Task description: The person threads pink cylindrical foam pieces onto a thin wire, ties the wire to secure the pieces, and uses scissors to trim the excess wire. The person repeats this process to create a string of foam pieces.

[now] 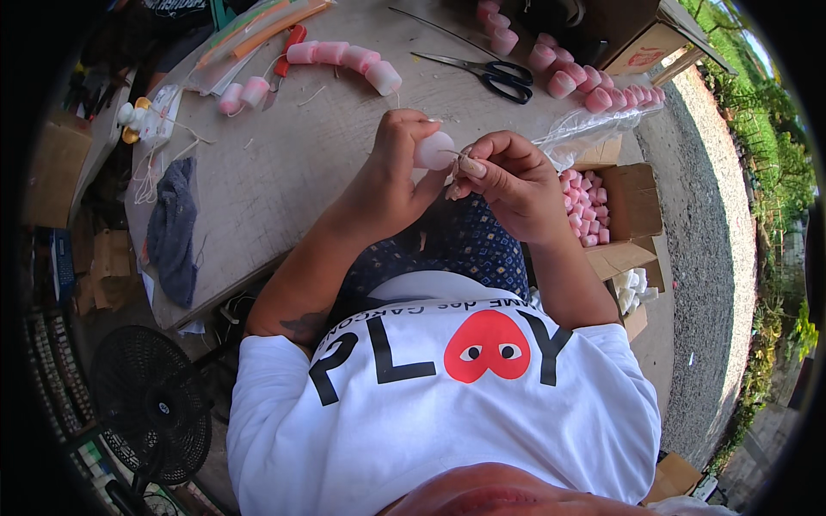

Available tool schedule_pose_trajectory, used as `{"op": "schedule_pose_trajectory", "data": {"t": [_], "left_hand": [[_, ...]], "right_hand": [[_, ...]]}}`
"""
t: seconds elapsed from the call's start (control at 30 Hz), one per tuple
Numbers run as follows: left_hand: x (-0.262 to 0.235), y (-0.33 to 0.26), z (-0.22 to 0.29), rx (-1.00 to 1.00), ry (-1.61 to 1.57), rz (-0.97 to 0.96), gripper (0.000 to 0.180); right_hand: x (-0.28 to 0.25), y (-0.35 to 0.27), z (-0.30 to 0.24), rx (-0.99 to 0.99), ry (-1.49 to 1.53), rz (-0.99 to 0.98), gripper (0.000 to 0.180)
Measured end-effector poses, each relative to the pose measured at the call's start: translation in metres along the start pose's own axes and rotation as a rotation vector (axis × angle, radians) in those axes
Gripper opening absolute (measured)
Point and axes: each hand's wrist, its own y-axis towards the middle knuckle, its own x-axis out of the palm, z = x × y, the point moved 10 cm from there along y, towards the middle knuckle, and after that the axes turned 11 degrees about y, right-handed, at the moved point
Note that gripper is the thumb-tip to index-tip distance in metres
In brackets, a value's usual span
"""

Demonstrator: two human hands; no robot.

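Observation:
My left hand [396, 168] is closed around a pale pink-and-white, marshmallow-like cylinder [433, 151], its round end facing right. Thumb and fingers of my right hand [516, 185] pinch a thin cord [453, 153] at that end. Whether a needle is on the cord is too small to tell. Beyond my left hand, a row of similar pink-and-white cylinders [330, 53] lies threaded on a string, with a bit of string running from its near end toward my hand.
Dark-handled scissors [482, 72] and a long thin rod [439, 30] lie on the table [249, 193]. More strung cylinders [594, 82] sit at the far right. An open cardboard box [632, 202] holds loose pink ones. A grey cloth [174, 232] lies left; a black fan [155, 404] stands below.

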Motion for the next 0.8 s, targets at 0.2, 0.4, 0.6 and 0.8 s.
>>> {"op": "schedule_pose_trajectory", "data": {"t": [0.2, 0.4, 0.6, 0.8], "left_hand": [[-0.003, 0.002, 0.000, 0.005, 0.037, 0.004, 0.053], [-0.005, 0.002, 0.001, 0.000, 0.065, 0.007, 0.052], [-0.006, 0.004, 0.001, 0.016, 0.050, 0.013, 0.051], [-0.007, 0.008, 0.004, 0.014, 0.016, 0.006, 0.051]], "right_hand": [[0.000, -0.002, 0.002, 0.054, -0.009, 0.006, 0.009], [-0.003, -0.005, 0.000, 0.058, -0.147, -0.001, 0.008], [-0.003, -0.004, -0.003, 0.041, -0.220, 0.039, 0.009], [-0.006, -0.009, -0.021, -0.091, -0.465, 0.124, 0.008]]}}
